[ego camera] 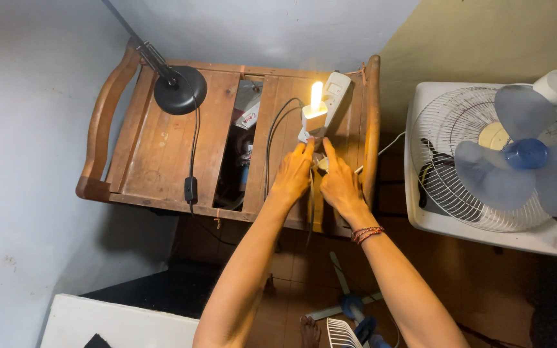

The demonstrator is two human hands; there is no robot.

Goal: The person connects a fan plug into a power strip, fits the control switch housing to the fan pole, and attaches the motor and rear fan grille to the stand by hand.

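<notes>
My left hand and my right hand reach side by side onto a slatted wooden bench. Their fingertips meet on a small object just below a white power strip; what they pinch is hidden by the fingers. A small plug-in lamp glows yellow on the strip, right above my fingers. Black cables run from the strip down the slats past my left hand. A beaded bracelet circles my right wrist.
A black desk lamp base with its cord and inline switch stands on the bench's left half. A gap between slats shows clutter beneath. A dismantled fan with blue blades lies at right. Fan parts rest on the tiled floor.
</notes>
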